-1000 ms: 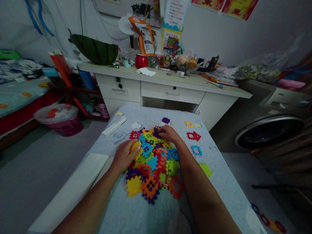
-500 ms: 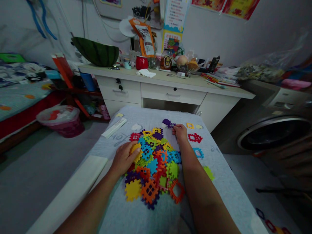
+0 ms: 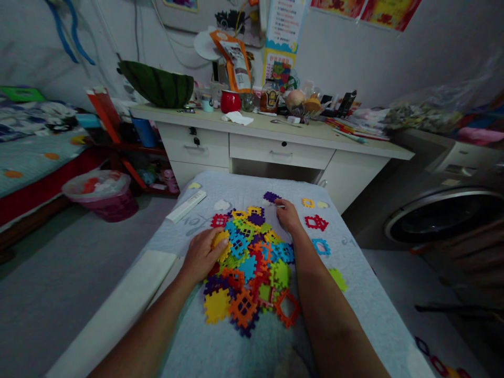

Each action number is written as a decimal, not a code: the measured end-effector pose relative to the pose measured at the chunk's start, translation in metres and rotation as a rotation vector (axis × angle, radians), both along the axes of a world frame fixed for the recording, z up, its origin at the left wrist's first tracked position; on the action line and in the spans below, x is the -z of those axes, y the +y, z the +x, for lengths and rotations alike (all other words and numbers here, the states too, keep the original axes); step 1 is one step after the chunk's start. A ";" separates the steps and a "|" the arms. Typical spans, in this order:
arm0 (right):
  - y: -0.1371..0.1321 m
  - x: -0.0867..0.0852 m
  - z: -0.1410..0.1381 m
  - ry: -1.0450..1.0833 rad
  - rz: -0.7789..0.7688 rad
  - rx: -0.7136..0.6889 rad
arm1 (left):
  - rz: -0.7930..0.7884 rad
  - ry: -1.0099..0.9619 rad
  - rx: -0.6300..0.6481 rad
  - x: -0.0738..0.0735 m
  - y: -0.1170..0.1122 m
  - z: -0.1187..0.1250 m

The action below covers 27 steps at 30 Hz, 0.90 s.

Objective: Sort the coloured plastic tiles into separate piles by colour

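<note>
A heap of toothed plastic building tiles (image 3: 248,268) in several colours lies on the cloth-covered table in front of me. My left hand (image 3: 202,254) rests at the heap's left side, thumb and fingers closed around a yellow tile (image 3: 221,240). Beyond the heap, my right hand (image 3: 288,214) is just right of a purple tile (image 3: 271,197) lying flat. Its thumb and forefinger look slightly apart, and I see no tile between them. Along the right side lie a yellow frame tile (image 3: 307,202), red tiles (image 3: 316,222), a blue frame tile (image 3: 321,246) and a green tile (image 3: 337,280).
A white narrow box (image 3: 186,206) lies at the table's left edge. Behind stands a white desk (image 3: 281,144) with a watermelon half (image 3: 157,84), a red cup and jars. A washing machine (image 3: 425,194) is at the right, a pink waste bin (image 3: 100,194) at the left.
The purple frame tile at my right fingertips no longer shows apart from the other purple tile. My right hand has drawn slightly back from there. The left hand stays on the yellow tile.
</note>
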State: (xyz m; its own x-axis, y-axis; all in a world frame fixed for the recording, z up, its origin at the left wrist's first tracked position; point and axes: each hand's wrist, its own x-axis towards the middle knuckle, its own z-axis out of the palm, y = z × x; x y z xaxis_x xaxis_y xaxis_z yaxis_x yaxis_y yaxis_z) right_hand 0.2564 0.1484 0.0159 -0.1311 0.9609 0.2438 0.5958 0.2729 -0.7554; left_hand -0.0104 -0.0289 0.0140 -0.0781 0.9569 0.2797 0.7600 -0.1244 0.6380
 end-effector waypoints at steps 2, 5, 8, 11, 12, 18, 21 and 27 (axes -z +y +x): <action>-0.004 -0.004 -0.006 -0.050 0.000 -0.073 | 0.003 0.003 0.002 0.000 0.000 0.000; -0.012 -0.007 -0.020 -0.147 0.013 -0.232 | 0.001 0.002 0.009 0.001 0.001 -0.001; -0.018 -0.006 -0.031 -0.252 0.048 -0.297 | 0.005 0.003 0.014 0.002 0.001 -0.001; -0.019 -0.005 -0.035 -0.321 0.063 -0.290 | 0.012 0.005 0.012 0.003 0.001 -0.002; -0.019 -0.006 -0.034 -0.334 0.071 -0.281 | 0.012 0.003 0.013 0.003 0.001 -0.002; -0.018 -0.013 -0.026 -0.276 0.089 -0.201 | 0.013 -0.004 -0.002 0.003 0.000 -0.001; -0.019 -0.014 -0.025 -0.175 0.091 -0.189 | 0.012 -0.006 -0.001 0.003 0.000 -0.001; -0.022 -0.019 -0.024 -0.178 0.127 -0.138 | 0.006 -0.014 0.003 0.002 0.000 -0.001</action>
State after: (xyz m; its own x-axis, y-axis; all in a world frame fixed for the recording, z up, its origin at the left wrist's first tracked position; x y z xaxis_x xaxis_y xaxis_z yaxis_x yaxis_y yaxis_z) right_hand 0.2321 0.1265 0.0349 -0.3107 0.8939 0.3230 0.6667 0.4472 -0.5963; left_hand -0.0116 -0.0286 0.0118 -0.0788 0.9555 0.2843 0.7506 -0.1308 0.6477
